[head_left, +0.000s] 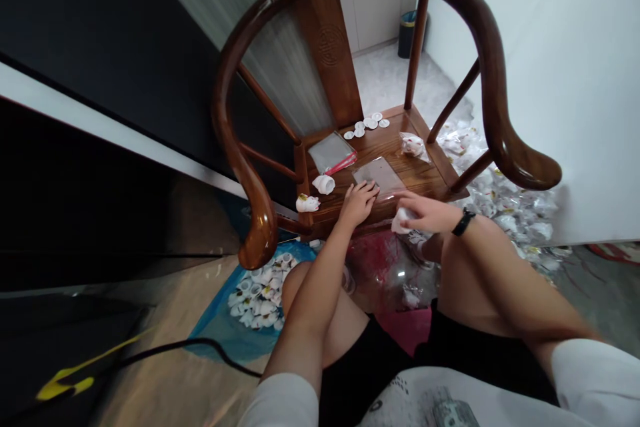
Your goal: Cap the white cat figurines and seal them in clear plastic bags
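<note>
The right hand (425, 215) is covering part of a white piece (399, 221)! The left leg (345, 327) is hiding some heaped white figures (257, 297), while the bottom edge is cutting off the shirt (425, 390).

I see the rail (495, 80) and posts (416, 53) fence the seat (391, 137) at back and sides, leaving a way in over its front edge. Bare wood runs between bag (385, 175) and wrapped figure (413, 145); two figures (325, 184) crowd the left.

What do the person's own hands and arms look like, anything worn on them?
The left hand and right hand are ungloved. The white sleeves are short. A black band, possibly a watch, circles the right wrist; none shows on the left.
</note>
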The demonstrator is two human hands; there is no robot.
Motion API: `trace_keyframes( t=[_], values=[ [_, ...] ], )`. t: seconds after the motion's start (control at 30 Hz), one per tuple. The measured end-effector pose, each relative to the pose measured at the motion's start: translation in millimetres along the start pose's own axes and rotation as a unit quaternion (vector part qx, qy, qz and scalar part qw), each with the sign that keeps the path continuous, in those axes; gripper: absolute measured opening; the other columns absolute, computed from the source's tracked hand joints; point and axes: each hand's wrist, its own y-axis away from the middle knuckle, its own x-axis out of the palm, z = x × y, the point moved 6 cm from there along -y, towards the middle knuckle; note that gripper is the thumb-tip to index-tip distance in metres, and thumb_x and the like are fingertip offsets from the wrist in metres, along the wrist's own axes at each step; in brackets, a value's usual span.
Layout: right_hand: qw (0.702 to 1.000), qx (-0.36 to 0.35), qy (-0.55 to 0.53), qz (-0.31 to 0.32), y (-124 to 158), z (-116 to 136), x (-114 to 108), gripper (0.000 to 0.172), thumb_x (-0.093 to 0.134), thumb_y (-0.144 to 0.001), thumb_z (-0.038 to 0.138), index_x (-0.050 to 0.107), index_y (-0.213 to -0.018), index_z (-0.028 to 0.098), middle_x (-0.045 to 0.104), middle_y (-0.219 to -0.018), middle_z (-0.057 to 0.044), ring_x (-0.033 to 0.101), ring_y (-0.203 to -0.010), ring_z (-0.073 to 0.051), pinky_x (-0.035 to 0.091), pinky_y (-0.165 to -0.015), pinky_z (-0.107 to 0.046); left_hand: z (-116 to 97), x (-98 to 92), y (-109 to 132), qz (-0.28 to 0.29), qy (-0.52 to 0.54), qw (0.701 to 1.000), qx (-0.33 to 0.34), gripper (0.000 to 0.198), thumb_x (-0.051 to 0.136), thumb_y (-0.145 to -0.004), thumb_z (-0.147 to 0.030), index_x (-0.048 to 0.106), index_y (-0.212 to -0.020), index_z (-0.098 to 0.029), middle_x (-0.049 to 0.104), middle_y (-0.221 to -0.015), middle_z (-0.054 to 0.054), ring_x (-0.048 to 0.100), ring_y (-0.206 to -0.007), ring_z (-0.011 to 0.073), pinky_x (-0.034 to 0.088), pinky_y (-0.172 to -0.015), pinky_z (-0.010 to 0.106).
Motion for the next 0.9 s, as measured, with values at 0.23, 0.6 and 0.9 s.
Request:
trace_keyframes(
  t=[0.23,0.6,0.9],
  values=[
    [0.982,0.105,0.103,0.122,-7.7,-6.5,40.2,0.027,0.071,-0.089,0.039,0.068,-0.105,0.017,0.031,-0.176,-0.020,0.073,-0.124,-0.038,0.053,-0.110,-0.046,-9.5,0.4,-4.6,0.013,-0.035,0.999,0.011,0.022,0.071,-0.099,-0.035,0.084,-0.117,-0.036,0.072,-0.140,0.005,0.058,-0.131,0.0300,0.041,-0.112,0.053],
    [0.983,0.101,0.094,0.122,-7.5,-14.4,34.0,0.032,0.072,-0.089,0.043,0.071,-0.109,0.019,0.036,-0.174,-0.017,0.070,-0.130,-0.039,0.053,-0.111,-0.046,2.6,-1.8,-15.7,-0.066,0.051,0.996,-0.027,0.007,0.081,-0.090,-0.027,0.087,-0.092,-0.032,0.080,-0.124,0.005,0.063,-0.126,0.0298,0.043,-0.114,0.054],
    [0.999,0.011,-0.002,0.042,-0.1,-5.1,4.7,0.030,0.073,-0.088,0.042,0.072,-0.111,0.021,0.053,-0.159,-0.014,0.061,-0.139,-0.033,0.047,-0.120,-0.044,-8.6,-12.3,-15.1,-0.117,0.153,0.981,0.006,0.011,0.071,-0.094,-0.023,0.081,-0.097,-0.023,0.080,-0.120,0.011,0.073,-0.121,0.0267,0.054,-0.112,0.048]
  ],
)
